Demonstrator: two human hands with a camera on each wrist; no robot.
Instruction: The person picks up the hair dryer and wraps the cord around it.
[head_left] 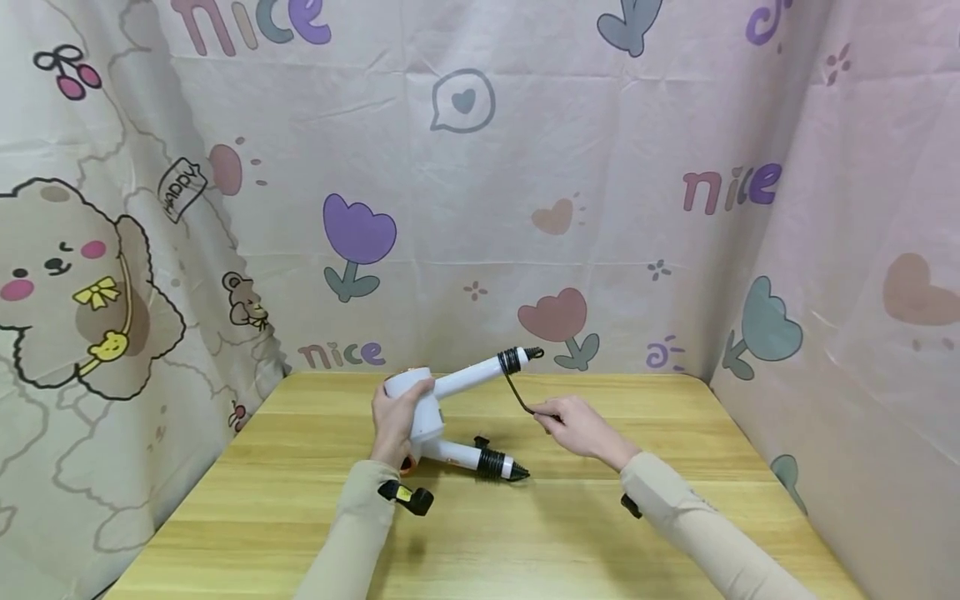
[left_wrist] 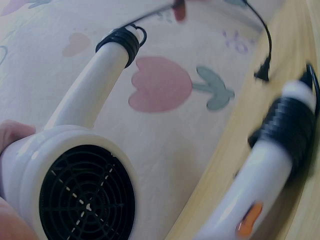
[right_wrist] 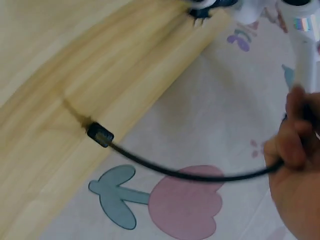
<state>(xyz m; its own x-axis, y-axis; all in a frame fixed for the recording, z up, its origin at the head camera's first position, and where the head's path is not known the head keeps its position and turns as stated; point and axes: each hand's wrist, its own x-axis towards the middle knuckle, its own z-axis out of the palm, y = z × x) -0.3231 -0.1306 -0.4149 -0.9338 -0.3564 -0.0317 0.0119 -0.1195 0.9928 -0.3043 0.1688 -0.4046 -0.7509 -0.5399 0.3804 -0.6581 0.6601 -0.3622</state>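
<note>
My left hand (head_left: 392,423) grips the body of a white hair dryer (head_left: 468,380), tilted above the table with its handle to the right. Black cord is wound round the handle's end, and the dark round grille (left_wrist: 87,195) shows in the left wrist view. Between its fingers my right hand (head_left: 579,427) pinches a stretch of that power cord (head_left: 517,392), drawn away from the handle. In the right wrist view the cord's loose end hangs with its plug (right_wrist: 101,135). Just below lies a second white hair dryer (head_left: 453,452), its cord coiled round the handle; its orange switch (left_wrist: 249,220) shows.
Both dryers are over a light wooden table (head_left: 262,492). A printed curtain (head_left: 465,208) stands behind the table and along both sides. The second dryer's plug (head_left: 482,441) sticks out beside its coiled cord.
</note>
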